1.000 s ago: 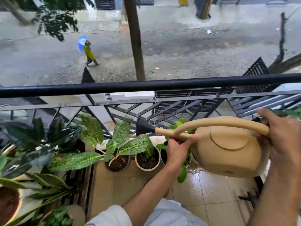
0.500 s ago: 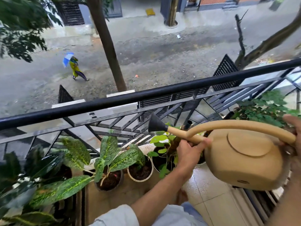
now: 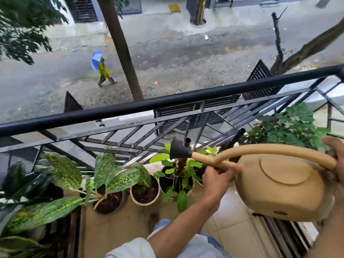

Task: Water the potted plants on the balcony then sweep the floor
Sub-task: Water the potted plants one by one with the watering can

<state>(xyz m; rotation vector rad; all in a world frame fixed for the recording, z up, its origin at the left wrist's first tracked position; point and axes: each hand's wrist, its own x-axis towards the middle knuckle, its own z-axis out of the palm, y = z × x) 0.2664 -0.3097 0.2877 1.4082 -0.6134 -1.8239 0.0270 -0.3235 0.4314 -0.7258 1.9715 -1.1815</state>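
A tan watering can (image 3: 279,189) with a black rose (image 3: 178,151) hangs over the balcony floor, spout pointing left over the pots. My left hand (image 3: 217,176) grips the spout near the can's body. My right hand (image 3: 333,155) holds the curved handle at the right edge, partly out of frame. Below the rose stands a white pot with light green leaves (image 3: 176,175). Left of it are a cream pot (image 3: 145,194) and a dark pot with speckled leaves (image 3: 109,200). No water shows at the rose.
A black metal railing (image 3: 167,103) runs across the view behind the pots. More large-leaved plants (image 3: 28,202) crowd the left side, and a bushy green plant (image 3: 292,125) sits at the right. Wet beige tiles (image 3: 230,226) lie underfoot. A street lies far below.
The view has swung right and tilted, so the pots shifted left. The can's rose now sits over the white pot with light green leaves. Both hands keep their grip.
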